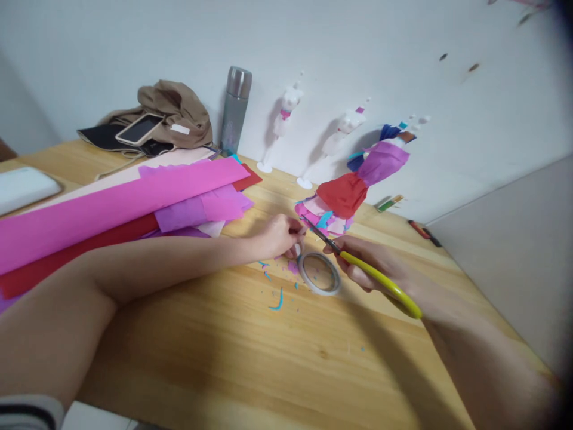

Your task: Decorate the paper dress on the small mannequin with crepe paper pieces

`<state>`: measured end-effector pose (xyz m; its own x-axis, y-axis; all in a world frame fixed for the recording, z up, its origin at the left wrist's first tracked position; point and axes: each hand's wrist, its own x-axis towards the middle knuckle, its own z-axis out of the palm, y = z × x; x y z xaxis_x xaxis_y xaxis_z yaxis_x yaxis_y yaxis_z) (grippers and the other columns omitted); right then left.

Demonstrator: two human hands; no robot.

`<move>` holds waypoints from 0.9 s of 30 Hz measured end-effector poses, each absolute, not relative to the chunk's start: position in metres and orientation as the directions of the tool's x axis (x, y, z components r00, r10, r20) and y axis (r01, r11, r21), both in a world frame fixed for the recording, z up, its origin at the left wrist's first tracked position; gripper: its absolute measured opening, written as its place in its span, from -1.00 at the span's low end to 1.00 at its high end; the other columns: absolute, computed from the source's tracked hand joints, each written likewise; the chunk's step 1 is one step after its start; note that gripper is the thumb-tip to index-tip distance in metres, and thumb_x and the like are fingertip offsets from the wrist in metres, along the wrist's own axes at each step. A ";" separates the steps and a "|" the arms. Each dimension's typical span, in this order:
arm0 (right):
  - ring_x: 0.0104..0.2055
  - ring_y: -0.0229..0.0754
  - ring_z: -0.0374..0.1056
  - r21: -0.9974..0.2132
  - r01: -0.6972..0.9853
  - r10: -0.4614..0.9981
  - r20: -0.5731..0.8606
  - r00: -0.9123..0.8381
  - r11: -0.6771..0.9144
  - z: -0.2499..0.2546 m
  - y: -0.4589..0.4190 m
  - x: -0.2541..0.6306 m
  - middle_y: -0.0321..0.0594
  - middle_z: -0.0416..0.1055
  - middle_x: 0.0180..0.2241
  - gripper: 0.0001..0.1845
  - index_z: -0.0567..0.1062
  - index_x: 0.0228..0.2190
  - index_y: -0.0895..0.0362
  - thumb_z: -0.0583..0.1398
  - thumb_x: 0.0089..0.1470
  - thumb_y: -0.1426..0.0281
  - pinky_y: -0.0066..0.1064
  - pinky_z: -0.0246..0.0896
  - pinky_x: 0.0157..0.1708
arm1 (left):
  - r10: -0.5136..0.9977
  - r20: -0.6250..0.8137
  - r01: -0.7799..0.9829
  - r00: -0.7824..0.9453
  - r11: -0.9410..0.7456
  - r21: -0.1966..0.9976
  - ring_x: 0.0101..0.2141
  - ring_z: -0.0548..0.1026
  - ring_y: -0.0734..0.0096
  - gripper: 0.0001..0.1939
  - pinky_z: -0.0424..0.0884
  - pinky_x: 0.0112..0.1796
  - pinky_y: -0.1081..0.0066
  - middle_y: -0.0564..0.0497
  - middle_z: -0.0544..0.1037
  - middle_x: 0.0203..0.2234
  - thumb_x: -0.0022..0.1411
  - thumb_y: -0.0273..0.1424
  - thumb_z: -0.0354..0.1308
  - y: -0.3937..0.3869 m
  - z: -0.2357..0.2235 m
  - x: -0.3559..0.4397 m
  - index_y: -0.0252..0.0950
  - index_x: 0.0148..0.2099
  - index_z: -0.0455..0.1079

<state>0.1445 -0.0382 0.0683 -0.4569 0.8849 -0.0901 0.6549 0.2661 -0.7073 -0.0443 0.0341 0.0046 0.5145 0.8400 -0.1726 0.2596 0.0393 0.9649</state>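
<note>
My right hand [376, 258] is closed round the scissors [380, 282] by their yellow handles, out over the right half of the worktop [201, 358], blades pointing towards my other fingers. My left hand [278, 236] has its fingertips pinched together on a small pale strip [304, 230], perhaps tape, though it is too blurred for me to be sure. The tape roll [319, 273] sits just below the blades, well in from the near edge, with blue scraps [280, 300] beside it.

Beyond the blades a figure in a red and purple paper dress [342, 194] leans towards the far edge. Two white dress forms [290, 101] stand along that edge, then a grey bottle [233, 116] with a faint mark I can't read. Further left, brown cloth [174, 113] bears a white label [179, 129], its print too small to read, next to my phone [139, 129]. Pink paper [134, 203] stretches in from the left edge. Near the far right corner lies a little green packet [390, 203], its lettering blurred.
</note>
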 end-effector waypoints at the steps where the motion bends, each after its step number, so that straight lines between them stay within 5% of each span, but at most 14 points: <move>1: -0.47 -0.25 0.11 -0.704 0.659 0.887 -0.091 -0.454 0.265 0.070 -0.039 0.143 -0.31 0.25 -0.46 -0.46 0.44 -0.30 0.08 0.17 0.09 -0.16 -0.40 0.15 -0.47 | 0.840 -0.171 0.252 0.515 0.043 0.967 -0.63 0.47 0.48 -0.87 0.39 -0.53 0.49 0.07 0.48 -0.64 0.34 -0.53 0.10 0.033 0.005 -0.044 -0.36 -0.29 0.43; 10: -0.42 -0.19 0.20 -0.688 0.681 0.881 -0.130 -0.455 0.251 0.079 -0.044 0.136 -0.25 0.32 -0.42 -0.36 0.44 -0.30 0.08 0.13 0.04 -0.26 -0.36 0.18 -0.44 | 0.844 -0.198 0.245 0.499 0.082 0.966 -0.61 0.48 0.45 -0.80 0.37 -0.54 0.47 0.05 0.48 -0.63 0.35 -0.52 0.03 0.035 -0.001 -0.042 -0.34 -0.34 0.41; 19: -0.41 -0.19 0.20 -0.688 0.680 0.889 -0.111 -0.443 0.253 0.075 -0.041 0.137 -0.27 0.30 -0.42 -0.49 0.42 -0.35 0.06 0.18 0.08 -0.15 -0.36 0.18 -0.42 | 0.843 -0.155 0.244 0.515 0.030 0.969 -0.59 0.50 0.44 -0.82 0.41 -0.50 0.47 0.05 0.50 -0.61 0.33 -0.51 0.04 0.036 -0.003 -0.044 -0.31 -0.35 0.38; 27: -0.54 -0.30 0.04 -0.707 0.670 0.885 -0.139 -0.444 0.225 0.074 -0.039 0.134 -0.38 0.14 -0.54 -0.44 0.38 -0.40 0.08 0.17 0.06 -0.19 -0.42 0.02 -0.55 | 0.854 -0.128 0.288 0.505 -0.027 0.957 -0.54 0.50 0.45 -0.86 0.44 -0.49 0.48 0.02 0.50 -0.57 0.33 -0.52 0.08 0.032 0.004 -0.046 -0.37 -0.28 0.44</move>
<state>0.1340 -0.0392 0.0742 -0.4438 0.8852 -0.1392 0.6702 0.2247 -0.7073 -0.0460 0.0323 0.0043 0.5048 0.8538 -0.1276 0.2879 -0.0271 0.9573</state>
